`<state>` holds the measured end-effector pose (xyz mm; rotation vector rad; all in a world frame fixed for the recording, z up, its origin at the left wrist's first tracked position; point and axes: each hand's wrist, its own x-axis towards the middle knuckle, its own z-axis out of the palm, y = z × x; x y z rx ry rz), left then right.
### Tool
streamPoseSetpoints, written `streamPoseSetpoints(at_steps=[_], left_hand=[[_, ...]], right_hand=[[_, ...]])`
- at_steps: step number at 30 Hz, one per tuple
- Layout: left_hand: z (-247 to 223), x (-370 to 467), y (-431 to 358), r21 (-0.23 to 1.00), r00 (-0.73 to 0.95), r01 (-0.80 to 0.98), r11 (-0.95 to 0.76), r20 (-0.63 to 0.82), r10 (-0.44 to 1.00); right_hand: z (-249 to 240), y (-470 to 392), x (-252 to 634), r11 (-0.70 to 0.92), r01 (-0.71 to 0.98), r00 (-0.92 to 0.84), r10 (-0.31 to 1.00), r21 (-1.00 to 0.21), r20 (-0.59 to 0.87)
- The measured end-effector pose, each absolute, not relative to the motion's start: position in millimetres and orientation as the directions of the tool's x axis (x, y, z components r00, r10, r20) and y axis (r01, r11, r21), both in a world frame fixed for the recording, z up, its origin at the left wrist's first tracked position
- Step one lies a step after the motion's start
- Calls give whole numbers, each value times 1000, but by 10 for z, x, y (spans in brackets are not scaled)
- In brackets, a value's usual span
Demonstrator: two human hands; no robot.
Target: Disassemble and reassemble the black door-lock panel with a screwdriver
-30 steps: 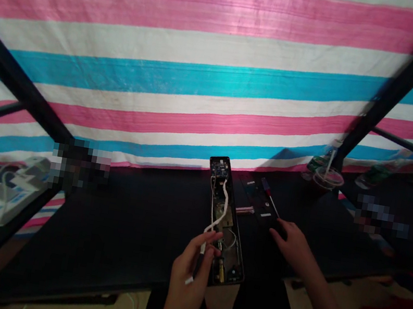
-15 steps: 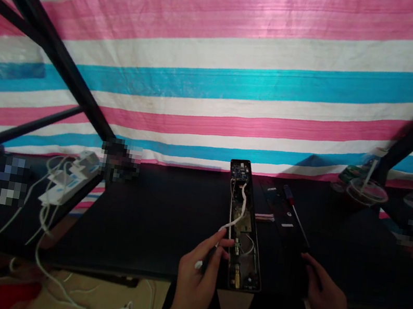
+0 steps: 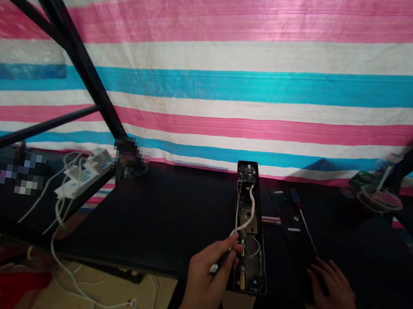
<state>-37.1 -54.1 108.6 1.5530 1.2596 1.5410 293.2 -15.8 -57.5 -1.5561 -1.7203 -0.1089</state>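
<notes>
A long narrow black housing (image 3: 263, 285) lies open on the table, with a small circuit board (image 3: 248, 174) at its far end and brass-coloured fittings (image 3: 242, 277) near its close end. A white sleeved cable (image 3: 251, 209) runs from the board toward me. My left hand (image 3: 212, 266) is closed on this cable at the housing's left edge; its white plug (image 3: 214, 268) sticks out behind the fingers. My right hand (image 3: 335, 287) rests on the dark table, fingers stretched and slightly apart, near the shaft end of a screwdriver (image 3: 307, 225). Nothing shows in it.
Small white pieces (image 3: 293, 229) and a short pale strip (image 3: 271, 220) lie right of the housing. A plastic cup with straw (image 3: 379, 198) stands at the back right. A white power strip (image 3: 81, 181) with cords is at left. Black frame bars (image 3: 82, 68) slope before striped sheeting.
The whole view has shifted, so things appear farther right. My right hand's fingers have spread out on the table. My left hand keeps its hold on the cable.
</notes>
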Motion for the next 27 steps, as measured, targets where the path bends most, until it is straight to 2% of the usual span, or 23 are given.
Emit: streamPoseSetpoints(at_steps=[4,10,12,15,17,22,23,24,27], left_hand=[[1178,-433,-494,904,-140,233,-359,396,907],[1191,-435,-516,936,-170,224,-271,312,935],[1191,-408,-524,943,-190,207,-262,302,934],[1202,-358,-523,949,-189,170,-264,295,937],[1208,-335,-519,952,-172,149,-267,291,941],[1189,-349,-503,949,-149,139,-282,302,942],[1188,-359,-498,947,-147,129,-293,311,939],[1190,-370,-490,946,-141,110,-304,318,938],[1210,-393,-448,946,-114,49,-319,323,940]], right_hand=[[-547,-153,2899,306,803,44,826,-511,562],[19,-233,2620,185,699,295,806,-691,514],[155,-218,2572,109,661,382,803,-743,458],[191,-171,2571,-45,486,516,821,-873,245],[168,-143,2579,-98,314,525,847,-944,87],[275,-155,2527,-174,-57,459,870,-983,-180],[315,-182,2513,-167,-70,464,868,-984,-180],[349,-220,2500,-134,-11,472,873,-991,-123],[400,-397,2447,33,354,416,890,-934,189]])
